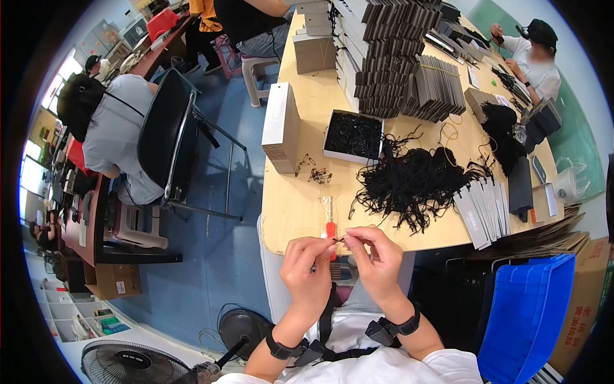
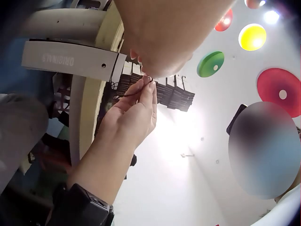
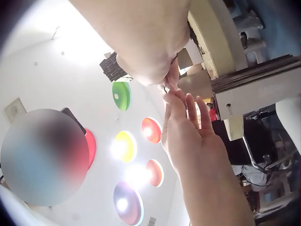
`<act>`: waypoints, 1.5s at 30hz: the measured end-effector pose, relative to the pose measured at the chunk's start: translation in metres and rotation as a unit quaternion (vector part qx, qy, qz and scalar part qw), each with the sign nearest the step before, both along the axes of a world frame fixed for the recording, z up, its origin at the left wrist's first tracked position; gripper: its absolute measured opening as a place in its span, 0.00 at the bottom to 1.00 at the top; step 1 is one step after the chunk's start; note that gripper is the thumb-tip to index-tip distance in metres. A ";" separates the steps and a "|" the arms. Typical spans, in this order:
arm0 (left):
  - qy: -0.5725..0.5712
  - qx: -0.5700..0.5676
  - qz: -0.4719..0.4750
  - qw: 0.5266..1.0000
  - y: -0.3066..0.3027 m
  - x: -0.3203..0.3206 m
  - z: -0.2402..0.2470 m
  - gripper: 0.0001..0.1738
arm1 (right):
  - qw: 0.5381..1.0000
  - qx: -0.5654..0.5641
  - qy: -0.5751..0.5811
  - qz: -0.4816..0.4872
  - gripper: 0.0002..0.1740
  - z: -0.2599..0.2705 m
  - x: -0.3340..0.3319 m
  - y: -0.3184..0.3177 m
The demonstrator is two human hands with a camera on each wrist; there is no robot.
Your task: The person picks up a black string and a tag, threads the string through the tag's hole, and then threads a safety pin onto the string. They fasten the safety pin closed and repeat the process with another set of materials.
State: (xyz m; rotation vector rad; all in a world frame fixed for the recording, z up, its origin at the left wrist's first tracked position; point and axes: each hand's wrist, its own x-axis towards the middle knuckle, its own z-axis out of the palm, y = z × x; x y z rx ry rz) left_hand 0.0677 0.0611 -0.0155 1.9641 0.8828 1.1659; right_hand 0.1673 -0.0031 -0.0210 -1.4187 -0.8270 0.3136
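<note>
Over the table's near edge, in the head view, both hands meet fingertip to fingertip. My left hand pinches one part of a thin black cord between thumb and fingers. The right hand pinches the same cord close beside it. A loose length of the cord trails from the right fingers in the left wrist view. The fingers cover most of the cord, and I cannot tell whether a pin is on it. Just beyond the fingertips lies a clear object with a red part.
Small safety pins lie by an upright white box. Past them are a white tray of black pieces, a heap of black cords, white tags and tall card stacks. A blue bin stands at right.
</note>
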 end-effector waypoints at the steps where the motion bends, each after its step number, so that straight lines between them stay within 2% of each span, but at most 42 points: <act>1: 0.000 0.000 0.000 1.000 0.000 0.000 -0.001 0.09 | 1.000 0.000 0.000 0.000 0.07 0.000 0.000 0.000; 3: -0.002 -0.002 0.006 1.000 -0.001 0.000 -0.004 0.08 | 0.998 0.007 -0.067 -0.010 0.07 0.000 0.000 -0.001; 10: 0.001 0.011 0.002 1.000 -0.001 0.002 0.000 0.05 | 0.998 0.020 -0.065 -0.003 0.07 -0.001 -0.001 0.000; 13: -0.003 0.017 -0.010 1.000 0.000 0.001 0.001 0.07 | 1.000 0.005 -0.018 0.022 0.06 0.000 0.001 -0.003; 15: -0.022 -0.040 -0.028 0.999 0.001 -0.002 0.001 0.05 | 0.985 -0.005 0.139 0.099 0.06 0.006 0.005 -0.003; 16: -0.022 -0.041 -0.029 0.999 0.004 -0.003 0.002 0.05 | 0.986 -0.006 0.138 0.098 0.06 0.009 0.013 -0.005; 18: 0.005 0.008 0.001 1.000 0.014 -0.006 0.005 0.01 | 0.953 -0.054 0.184 0.235 0.06 0.013 0.041 -0.017; 19: 0.002 0.008 0.001 1.000 0.021 -0.008 0.005 0.01 | 0.947 -0.015 0.190 0.258 0.07 0.008 0.056 -0.024; 20: 0.007 0.017 0.024 1.000 0.028 -0.010 0.003 0.01 | 0.926 0.010 0.258 0.274 0.07 0.005 0.073 -0.033; 21: 0.011 0.025 0.048 0.998 0.035 -0.013 0.002 0.01 | 0.918 0.052 0.279 0.278 0.04 0.004 0.088 -0.038; 23: 0.029 0.041 0.068 0.996 0.047 -0.020 0.000 0.01 | 0.872 0.220 0.306 0.313 0.03 -0.004 0.107 -0.042; 24: 0.053 0.054 0.080 0.994 0.052 -0.022 -0.002 0.01 | 0.873 0.219 0.302 0.314 0.03 0.000 0.112 -0.045; 26: 0.067 0.036 0.084 0.994 0.052 -0.022 0.001 0.01 | 0.902 0.158 0.329 0.229 0.02 0.013 0.114 -0.053; 27: 0.065 0.036 0.085 0.994 0.047 -0.022 0.003 0.01 | 0.903 0.157 0.327 0.231 0.02 0.022 0.111 -0.054; 29: 0.027 0.028 -0.020 0.999 0.033 -0.020 0.009 0.02 | 0.948 -0.010 0.242 0.205 0.03 0.042 0.097 -0.050; 31: -0.006 -0.062 -0.108 0.992 0.008 -0.016 0.020 0.02 | 0.959 -0.077 0.212 0.172 0.06 0.053 0.074 -0.039; 33: -0.045 -0.129 -0.173 0.975 -0.009 -0.015 0.019 0.01 | 0.986 -0.102 0.066 0.110 0.06 0.047 0.055 -0.030; 34: -0.045 -0.128 -0.170 0.976 -0.014 -0.014 0.019 0.01 | 0.990 -0.096 -0.033 0.093 0.05 0.051 0.050 -0.024; 35: -0.074 -0.172 -0.194 0.963 -0.019 -0.014 0.019 0.02 | 0.990 -0.095 -0.032 0.096 0.05 0.054 0.045 -0.021; 37: -0.103 -0.215 -0.217 0.947 -0.026 -0.013 0.019 0.02 | 0.982 -0.095 -0.159 0.021 0.07 0.055 0.035 -0.020; 39: -0.190 -0.367 -0.226 0.882 -0.030 -0.012 0.017 0.03 | 0.978 -0.097 -0.187 0.015 0.08 0.050 0.032 -0.026; 40: -0.191 -0.367 -0.225 0.882 -0.030 -0.011 0.016 0.03 | 0.975 -0.098 -0.199 0.030 0.08 0.051 0.029 -0.029; 42: -0.305 -0.519 -0.245 0.759 -0.028 -0.010 0.014 0.05 | 0.969 -0.105 -0.219 0.054 0.08 0.049 0.025 -0.037; 43: -0.306 -0.520 -0.245 0.759 -0.027 -0.010 0.012 0.05 | 0.968 -0.106 -0.219 0.055 0.08 0.048 0.023 -0.041; 45: -0.375 -0.579 -0.228 0.687 -0.023 -0.012 0.010 0.05 | 0.975 -0.098 -0.162 0.116 0.10 0.045 0.020 -0.050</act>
